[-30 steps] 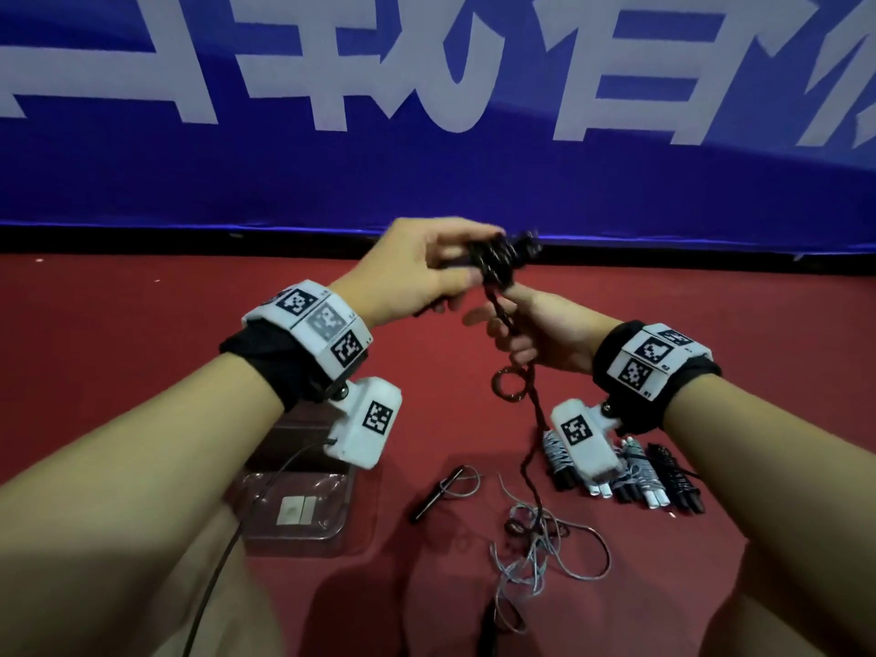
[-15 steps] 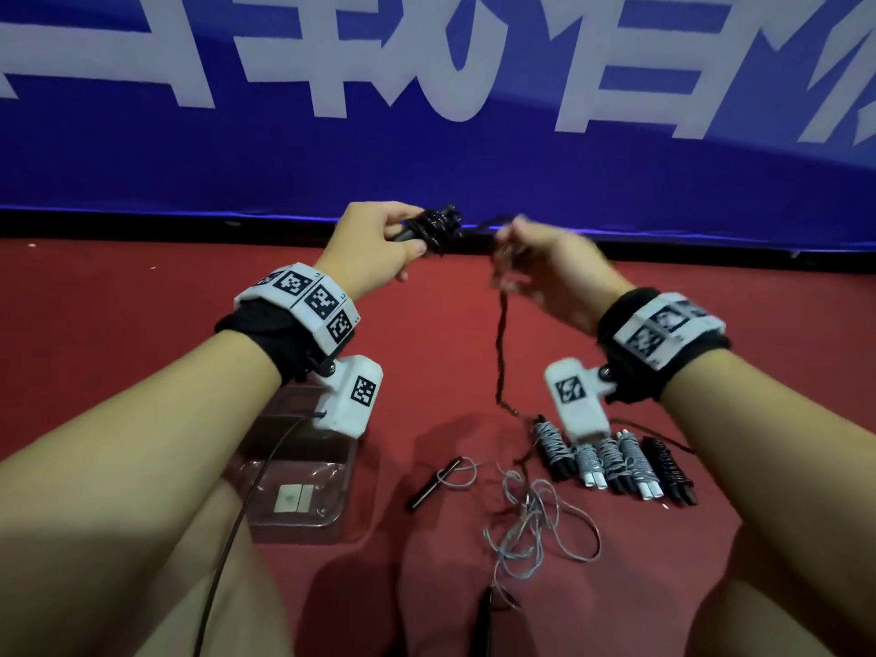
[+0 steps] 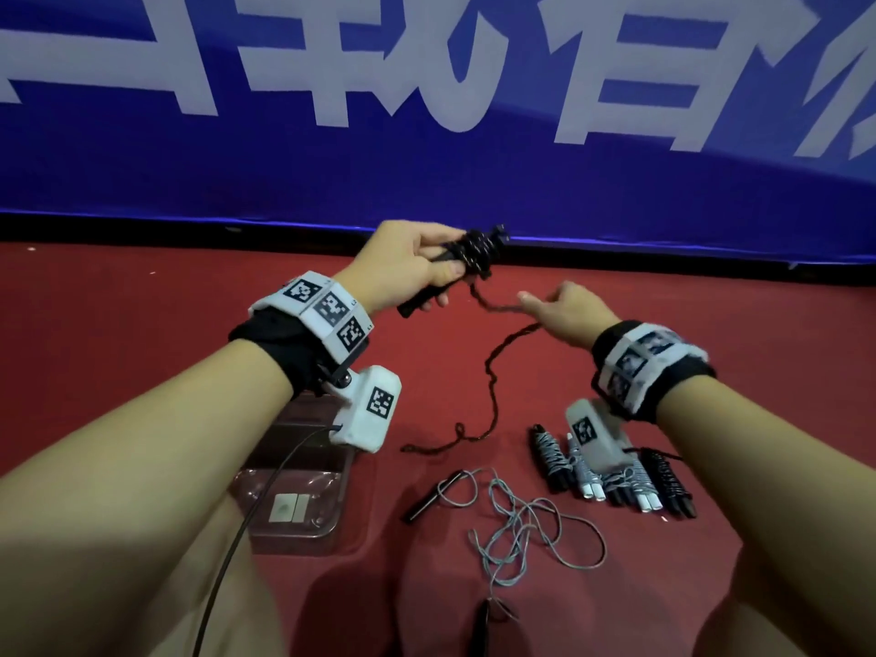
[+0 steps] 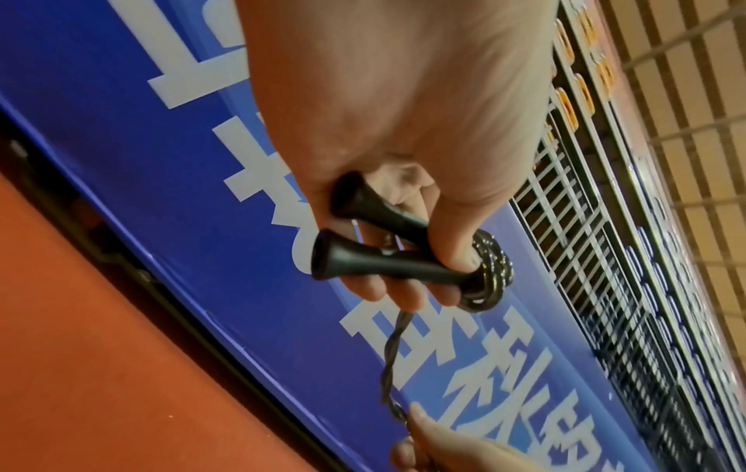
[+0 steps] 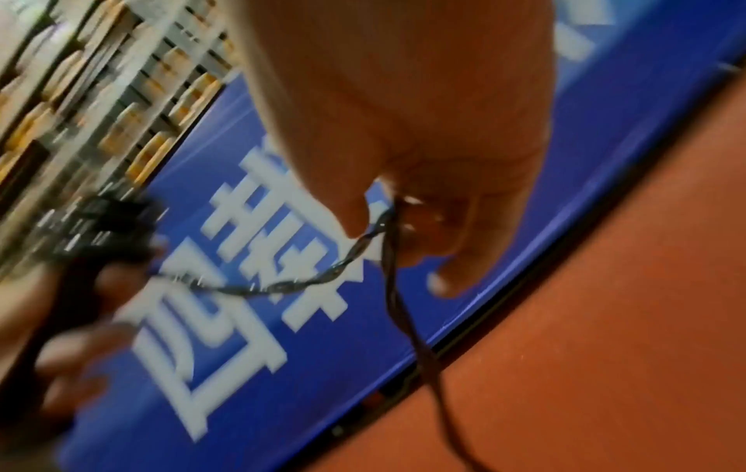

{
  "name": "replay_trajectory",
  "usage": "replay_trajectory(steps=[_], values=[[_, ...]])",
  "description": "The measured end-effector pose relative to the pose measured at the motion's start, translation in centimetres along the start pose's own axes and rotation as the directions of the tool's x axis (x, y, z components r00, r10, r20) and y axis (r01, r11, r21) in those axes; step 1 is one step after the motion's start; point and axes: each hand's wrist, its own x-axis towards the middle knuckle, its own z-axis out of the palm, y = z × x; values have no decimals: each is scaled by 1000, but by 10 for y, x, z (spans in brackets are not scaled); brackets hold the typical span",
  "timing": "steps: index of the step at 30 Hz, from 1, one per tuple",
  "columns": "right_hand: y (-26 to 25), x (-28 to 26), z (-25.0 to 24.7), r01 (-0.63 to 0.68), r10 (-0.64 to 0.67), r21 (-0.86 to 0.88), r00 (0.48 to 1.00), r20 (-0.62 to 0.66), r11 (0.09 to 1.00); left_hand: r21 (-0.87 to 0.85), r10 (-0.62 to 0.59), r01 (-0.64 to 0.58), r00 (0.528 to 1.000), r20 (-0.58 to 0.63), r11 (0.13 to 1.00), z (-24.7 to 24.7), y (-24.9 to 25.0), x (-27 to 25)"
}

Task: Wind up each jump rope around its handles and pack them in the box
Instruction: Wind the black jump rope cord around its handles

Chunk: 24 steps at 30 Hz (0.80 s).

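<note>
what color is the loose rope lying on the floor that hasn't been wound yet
Pale grey, the loose rope has a black handle at one end; the head view shows it best.

Person, bare forearms. Left wrist band (image 3: pixel 303 334): black fabric cuff, white segmented strap with square black-and-white markers. Left wrist camera (image 3: pixel 367 410): white housing, one marker, thin black cable (image 3: pixel 246 528) trailing. Right wrist band (image 3: pixel 649 362): same make. Right wrist camera (image 3: pixel 592 436): white, one marker
</note>
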Motion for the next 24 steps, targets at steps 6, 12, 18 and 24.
replay_trajectory(steps=[6,12,18,24], values=[[-43,-23,11,157,-378,852,925,52,500,-36,-3,7,995,98,999,2,-2,-3],[-51,-29,21,87,-390,850,909,145,520,-40,-1,1,1000,10,999,-2,-5,-1],[-49,-30,19,394,-433,700,891,-133,595,-33,-44,40,992,-118,999,5,-7,4],[-53,-27,27,442,-327,630,897,-298,639,12,-36,39,973,-229,999,15,-8,5]])
